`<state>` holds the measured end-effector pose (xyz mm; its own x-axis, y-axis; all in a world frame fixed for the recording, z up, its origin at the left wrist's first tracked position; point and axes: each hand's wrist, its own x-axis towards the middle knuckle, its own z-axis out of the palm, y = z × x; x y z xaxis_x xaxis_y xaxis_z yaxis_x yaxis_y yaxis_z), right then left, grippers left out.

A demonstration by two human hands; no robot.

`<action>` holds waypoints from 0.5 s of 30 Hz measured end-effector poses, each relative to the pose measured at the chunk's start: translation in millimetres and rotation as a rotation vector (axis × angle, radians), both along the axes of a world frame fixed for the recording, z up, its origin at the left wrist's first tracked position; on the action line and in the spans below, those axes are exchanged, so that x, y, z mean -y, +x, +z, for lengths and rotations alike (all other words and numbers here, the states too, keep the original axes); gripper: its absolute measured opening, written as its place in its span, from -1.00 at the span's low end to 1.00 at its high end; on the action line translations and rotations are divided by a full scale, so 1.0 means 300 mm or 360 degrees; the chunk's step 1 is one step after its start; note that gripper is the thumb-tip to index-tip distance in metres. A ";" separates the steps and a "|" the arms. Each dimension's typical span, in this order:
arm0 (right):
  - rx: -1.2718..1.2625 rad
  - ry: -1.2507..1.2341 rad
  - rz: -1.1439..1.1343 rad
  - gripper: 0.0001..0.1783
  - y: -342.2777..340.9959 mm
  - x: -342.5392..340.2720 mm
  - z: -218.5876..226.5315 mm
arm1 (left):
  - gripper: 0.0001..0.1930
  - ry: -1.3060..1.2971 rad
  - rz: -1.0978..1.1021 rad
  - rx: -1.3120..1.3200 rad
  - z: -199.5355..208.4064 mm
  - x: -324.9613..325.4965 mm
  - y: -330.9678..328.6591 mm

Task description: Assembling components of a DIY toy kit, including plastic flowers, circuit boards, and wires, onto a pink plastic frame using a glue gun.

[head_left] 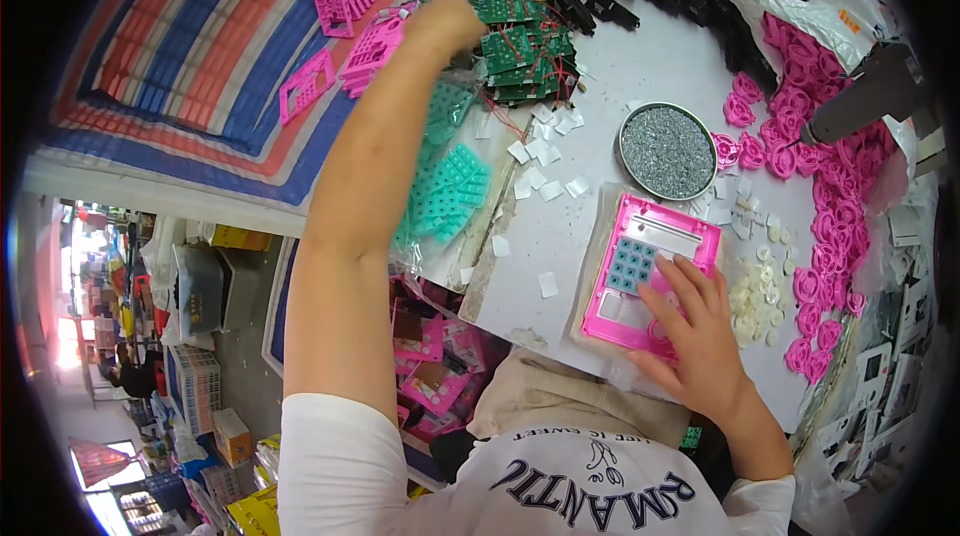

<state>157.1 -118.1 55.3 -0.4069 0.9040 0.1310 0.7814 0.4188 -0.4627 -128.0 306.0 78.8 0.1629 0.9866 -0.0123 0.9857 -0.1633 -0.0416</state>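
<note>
My left arm stretches to the far side of the table. There my left hand (447, 28) is at the left edge of a heap of green circuit boards (510, 48) with red wires. Its fingers are mostly hidden, so what they hold does not show. In front of me a pink plastic casing (597, 317) lies with its inside up. A teal rubber keypad (632, 264) sits in it. My right hand (700, 331) lies over the casing's right side, fingers spread, fingertips by the keypad and thumb near the close edge.
Beyond the casing stands a round tin of small screws (668, 151). More teal keypads (450, 194), pink casings (375, 51) and white square pieces (548, 284) lie to the left. Pink ring-shaped parts (828, 226), pale discs (757, 301) and a dark power screwdriver (865, 101) are on the right.
</note>
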 end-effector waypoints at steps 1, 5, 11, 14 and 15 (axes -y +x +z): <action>-0.0021 0.0002 -0.0048 -0.28 0.026 0.003 0.014 | -0.41 -0.0094 0.0016 0.0128 0.098 0.036 0.012; -0.0313 0.0097 -0.0012 -0.50 0.046 -0.022 0.032 | -0.69 -0.0367 0.0176 0.1941 0.282 0.191 -0.318; -0.0957 0.0196 -0.0134 -0.80 0.012 -0.111 0.049 | -0.71 -0.0567 0.0022 0.2894 0.083 0.592 -0.227; -0.1342 0.0337 -0.0272 -0.86 -0.068 -0.179 0.099 | -0.74 -0.0460 -0.0123 0.2792 0.026 0.837 -0.110; -0.1519 0.0356 -0.0361 -0.86 -0.104 -0.209 0.101 | -0.75 -0.0304 -0.0123 0.2698 0.003 0.900 -0.069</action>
